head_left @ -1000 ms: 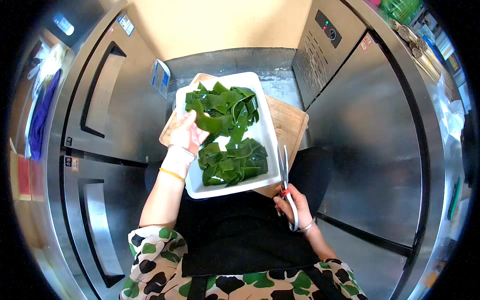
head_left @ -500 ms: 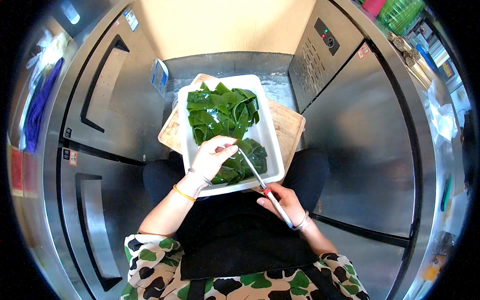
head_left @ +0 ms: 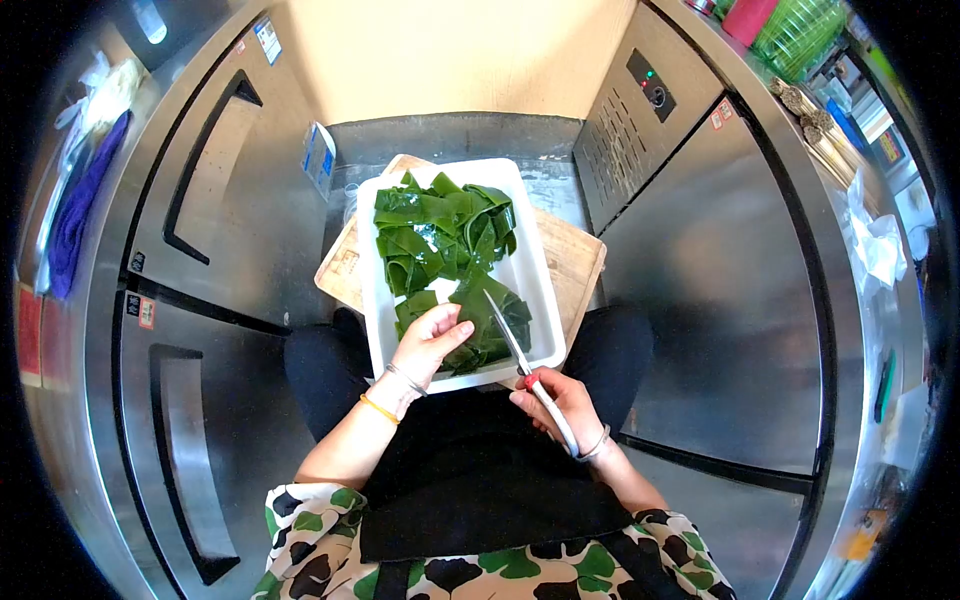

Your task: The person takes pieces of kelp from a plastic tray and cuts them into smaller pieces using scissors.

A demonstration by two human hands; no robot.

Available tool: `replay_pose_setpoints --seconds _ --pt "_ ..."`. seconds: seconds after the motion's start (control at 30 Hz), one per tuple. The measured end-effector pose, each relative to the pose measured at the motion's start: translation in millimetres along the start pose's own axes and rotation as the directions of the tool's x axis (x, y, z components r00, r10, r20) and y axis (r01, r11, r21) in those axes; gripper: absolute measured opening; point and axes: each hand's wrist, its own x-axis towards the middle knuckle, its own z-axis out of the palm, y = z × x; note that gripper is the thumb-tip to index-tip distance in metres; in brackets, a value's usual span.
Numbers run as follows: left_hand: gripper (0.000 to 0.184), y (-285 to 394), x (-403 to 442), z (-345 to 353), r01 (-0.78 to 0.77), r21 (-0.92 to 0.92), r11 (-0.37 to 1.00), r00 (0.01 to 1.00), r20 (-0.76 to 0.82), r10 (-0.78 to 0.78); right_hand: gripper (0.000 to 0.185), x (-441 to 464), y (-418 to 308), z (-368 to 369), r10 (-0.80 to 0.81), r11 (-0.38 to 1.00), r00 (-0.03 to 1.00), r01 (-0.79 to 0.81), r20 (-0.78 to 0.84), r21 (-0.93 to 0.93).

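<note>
My right hand [head_left: 565, 405] is wrapped round the handles of a pair of scissors [head_left: 510, 335] with red and white grips. Their blades point up and away over the near half of a white tray [head_left: 546, 285]. Green kelp pieces [head_left: 440, 225], flat and glossy, are heaped in the far half of that tray. My left hand [head_left: 432, 345] is closed in a pinch on a dark green piece of kelp [head_left: 490, 310], just left of the blades. More kelp lies beneath and around these fingers. The fingertips partly cover where the piece is gripped.
Under the tray is a wooden board [head_left: 572, 262], turned at an angle between my knees. Steel cabinets [head_left: 215, 190] with black handles stand on the left, and another steel unit [head_left: 720, 280] on the right. Bundled sticks [head_left: 815, 120] and a green basket [head_left: 800, 35] sit on the right counter.
My left hand has drawn back toward me, away from the far heap. The scissor blades have come away from the left fingertips. My right hand has shifted only slightly.
</note>
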Motion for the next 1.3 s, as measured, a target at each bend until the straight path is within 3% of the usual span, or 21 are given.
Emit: replay_pose_setpoints --seconds 0.07,0.13,0.2,0.23,0.27,0.33,0.47,0.53,0.63,0.77,0.83,0.87,0.93,1.0,1.03,1.13,1.2,1.3 --pt "0.018 3.3 -0.1 -0.2 -0.007 -0.004 1.000 1.000 -0.007 0.007 0.028 -0.9 3.2 1.5 -0.003 1.000 1.000 0.003 -0.002 -0.019" --pt "0.015 7.9 -0.1 -2.7 -0.029 0.020 0.999 1.000 0.000 0.029 0.030 0.4 13.7 5.6 -0.196 0.979 0.980 0.194 -0.032 -0.060" --pt "0.013 12.3 -2.2 0.2 -0.053 0.027 0.998 0.998 -0.014 0.053 0.031 1.5 17.8 8.6 -0.217 0.972 0.976 0.213 -0.026 -0.099" --pt "0.013 14.1 -2.6 0.4 -0.062 0.185 0.981 0.998 0.006 0.062 0.033 0.9 18.9 9.8 -0.237 0.963 0.971 0.232 -0.020 -0.137" --pt "0.012 15.3 -3.3 1.0 -0.071 0.339 0.938 0.997 0.027 0.066 0.033 0.3 18.2 10.9 -0.234 0.964 0.972 0.229 -0.023 -0.134" --pt "0.010 16.5 -5.6 5.3 -0.106 0.366 0.924 0.994 0.055 0.092 0.036 0.3 15.5 13.3 -0.201 0.969 0.979 0.196 -0.020 -0.150" --pt "0.011 17.9 -8.8 6.6 -0.024 0.414 0.910 0.998 0.058 0.000 0.035 1.6 21.2 16.3 -0.226 0.961 0.973 0.214 -0.050 -0.177" --pt "0.010 13.2 -5.4 2.5 -0.100 0.549 0.830 0.992 0.115 0.044 0.035 0.1 19.3 16.1 -0.200 0.962 0.979 0.189 -0.035 -0.198" --pt "0.011 14.8 -3.3 -1.7 -0.095 0.640 0.762 0.990 0.142 0.004 0.034 -2.4 18.8 15.6 -0.206 0.950 0.978 0.190 -0.042 -0.248" --pt "0.010 14.1 -4.7 -4.4 -0.088 0.638 0.765 0.990 0.144 -0.007 0.033 -3.4 25.2 15.0 -0.172 0.938 0.985 0.157 -0.021 -0.308" --pt "0.010 9.8 -1.9 -10.5 -0.213 0.754 0.622 0.974 0.215 0.073 0.030 -2.6 27.0 13.7 -0.167 0.928 0.986 0.159 0.004 -0.336" --pt "0.010 9.3 0.2 -16.4 -0.214 0.753 0.622 0.974 0.216 0.074 0.030 -3.4 26.0 14.2 -0.167 0.928 0.986 0.158 0.002 -0.337" --pt "0.011 14.7 6.6 -29.6 -0.213 0.866 0.453 0.960 0.100 0.260 0.027 -3.5 22.5 16.7 -0.194 0.963 0.974 0.167 -0.118 -0.210" --pt "0.008 15.0 12.9 -40.5 -0.166 0.559 0.813 0.973 -0.043 0.228 0.028 -0.8 30.0 18.7 -0.225 0.962 0.966 0.200 -0.129 -0.185" --pt "0.008 15.2 16.1 -45.9 -0.158 0.354 0.922 0.971 -0.114 0.211 0.030 0.2 32.0 18.6 -0.216 0.968 0.971 0.200 -0.101 -0.150" --pt "0.010 -0.4 22.3 -50.7 -0.259 -0.104 0.960 0.956 -0.170 0.239 0.034 -1.4 30.4 22.6 -0.158 0.987 0.987 0.158 -0.016 -0.028" --pt "0.019 -14.9 23.6 -48.0 -0.299 -0.228 0.927 0.948 -0.183 0.261 0.035 -0.4 36.6 29.4 -0.047 0.997 0.998 0.044 0.050 0.062" --pt "0.033 -32.7 18.8 -36.6 -0.303 -0.350 0.886 0.950 -0.184 0.252 0.035 3.5 36.8 35.2 -0.024 0.997 0.997 0.019 0.077 0.068"
